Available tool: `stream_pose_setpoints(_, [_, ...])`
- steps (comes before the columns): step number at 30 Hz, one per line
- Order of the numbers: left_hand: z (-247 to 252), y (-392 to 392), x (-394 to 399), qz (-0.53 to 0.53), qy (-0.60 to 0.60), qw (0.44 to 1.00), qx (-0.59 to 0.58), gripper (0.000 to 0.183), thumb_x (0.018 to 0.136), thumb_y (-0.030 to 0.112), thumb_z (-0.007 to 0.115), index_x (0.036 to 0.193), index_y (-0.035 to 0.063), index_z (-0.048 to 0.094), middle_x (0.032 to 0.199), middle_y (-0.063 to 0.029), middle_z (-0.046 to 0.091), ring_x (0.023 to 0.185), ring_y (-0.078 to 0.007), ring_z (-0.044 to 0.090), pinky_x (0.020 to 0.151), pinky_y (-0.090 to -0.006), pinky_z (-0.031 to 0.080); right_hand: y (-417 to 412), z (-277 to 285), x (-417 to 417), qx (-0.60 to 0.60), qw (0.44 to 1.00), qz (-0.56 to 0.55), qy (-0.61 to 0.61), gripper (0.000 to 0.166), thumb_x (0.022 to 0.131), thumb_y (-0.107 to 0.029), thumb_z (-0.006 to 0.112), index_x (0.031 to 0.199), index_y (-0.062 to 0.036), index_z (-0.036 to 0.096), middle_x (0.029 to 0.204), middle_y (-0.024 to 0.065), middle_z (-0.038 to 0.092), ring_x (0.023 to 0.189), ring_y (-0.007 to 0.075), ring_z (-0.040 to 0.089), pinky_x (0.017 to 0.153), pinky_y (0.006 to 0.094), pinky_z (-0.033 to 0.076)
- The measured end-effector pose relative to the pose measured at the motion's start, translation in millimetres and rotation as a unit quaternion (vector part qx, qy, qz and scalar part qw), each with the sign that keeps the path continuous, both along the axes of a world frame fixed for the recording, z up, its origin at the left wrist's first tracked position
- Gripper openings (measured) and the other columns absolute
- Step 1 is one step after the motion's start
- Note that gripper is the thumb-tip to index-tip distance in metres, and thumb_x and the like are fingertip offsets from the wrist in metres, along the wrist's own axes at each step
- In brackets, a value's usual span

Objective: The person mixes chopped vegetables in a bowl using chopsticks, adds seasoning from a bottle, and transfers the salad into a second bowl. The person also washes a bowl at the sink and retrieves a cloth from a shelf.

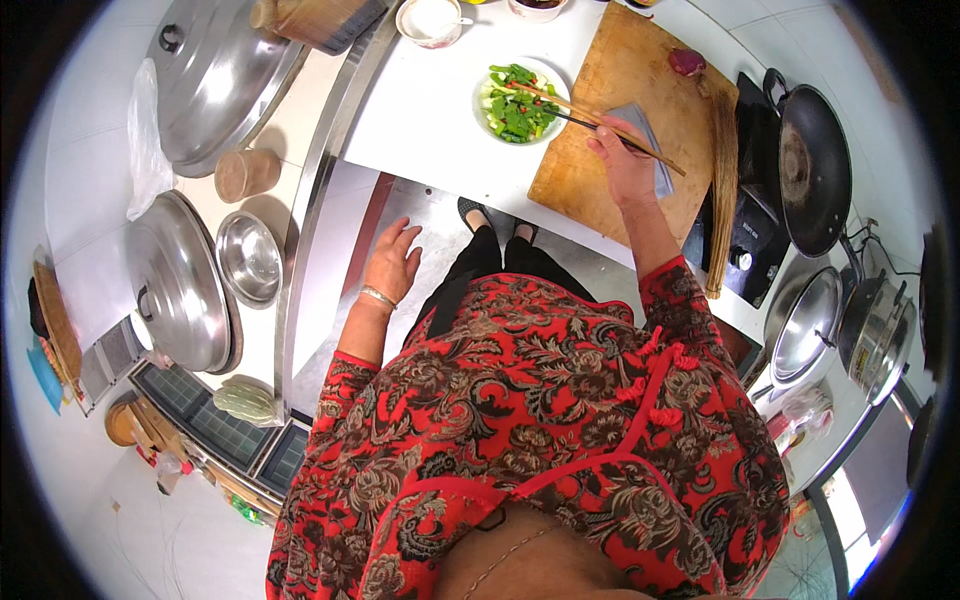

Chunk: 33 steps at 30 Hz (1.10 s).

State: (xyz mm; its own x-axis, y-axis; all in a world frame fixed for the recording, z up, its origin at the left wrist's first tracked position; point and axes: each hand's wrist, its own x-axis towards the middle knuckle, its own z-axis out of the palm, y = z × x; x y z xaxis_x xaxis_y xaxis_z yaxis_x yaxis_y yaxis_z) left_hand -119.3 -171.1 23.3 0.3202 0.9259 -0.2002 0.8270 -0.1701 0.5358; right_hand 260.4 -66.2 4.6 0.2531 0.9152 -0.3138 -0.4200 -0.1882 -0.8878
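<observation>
My right hand [628, 171] holds a pair of chopsticks [562, 103] above the wooden cutting board [577, 172]. Their tips reach over a white bowl [478, 101] of chopped green vegetables [517, 116] with small red pieces; whether they touch the food is hard to tell. Beneath that hand lies a flat grey blade [641, 120], apparently a cleaver, partly hidden by the fingers. Half a red onion [686, 62] sits at the board's far side. My left hand [394, 259], with a bracelet at the wrist, hangs before the counter with fingers apart and nothing in it.
A bamboo wok brush [722, 202] lies along the board's right edge, beside a black cooktop [757, 232] and a wok [817, 172]. Bowls, one with white powder [430, 19], stand at the back. Leftward are a steel bowl [250, 259], large lids [180, 285] and a brown cup [246, 174].
</observation>
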Motion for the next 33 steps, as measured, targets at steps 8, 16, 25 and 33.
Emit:
stream_pose_setpoints(8, [3, 6, 15, -0.024, 0.008, 1.000, -0.010, 0.035, 0.084, 0.009, 0.063, 0.118, 0.0068, 0.058, 0.130, -0.0194, 0.051, 0.115, -0.0389, 0.052, 0.097, -0.0419, 0.046, -33, -12, 41, -0.017, 0.996, -0.043, 0.074, 0.014, 0.088, -0.003, 0.065, 0.102, -0.0060, 0.065, 0.117, 0.0096, 0.063, 0.100, 0.0178, 0.062, 0.080, 0.0295, 0.055])
stream_pose_setpoints(16, [9, 10, 23, -0.034, 0.021, 0.999, -0.015, 0.034, 0.085, 0.010, 0.063, 0.118, 0.0081, 0.059, 0.130, -0.0186, 0.051, 0.116, -0.0381, 0.052, 0.097, -0.0415, 0.046, -41, 27, 59, 0.051, 0.998, -0.045, 0.013, 0.013, 0.088, -0.002, 0.064, 0.101, -0.0046, 0.067, 0.109, 0.0100, 0.065, 0.097, 0.0174, 0.063, 0.083, 0.0281, 0.054])
stream_pose_setpoints(25, [6, 22, 8, -0.073, 0.005, 0.997, 0.010, 0.035, 0.083, 0.009, 0.064, 0.118, 0.0081, 0.059, 0.130, -0.0181, 0.052, 0.116, -0.0377, 0.052, 0.099, -0.0413, 0.045, 39, 39, -18, 0.189, 0.912, 0.127, -0.342, 0.015, 0.087, -0.005, 0.065, 0.102, -0.0027, 0.069, 0.093, 0.0045, 0.068, 0.082, 0.0110, 0.061, 0.071, 0.0235, 0.048])
stream_pose_setpoints(33, [-1, 29, -50, -0.068, -0.006, 0.997, 0.020, 0.037, 0.083, 0.008, 0.064, 0.119, 0.0065, 0.058, 0.131, -0.0198, 0.051, 0.118, -0.0383, 0.051, 0.100, -0.0409, 0.044, 1, 59, -13, 0.187, 0.930, 0.058, -0.309, 0.017, 0.085, -0.004, 0.067, 0.103, -0.0036, 0.068, 0.093, 0.0097, 0.067, 0.087, 0.0175, 0.063, 0.075, 0.0263, 0.051])
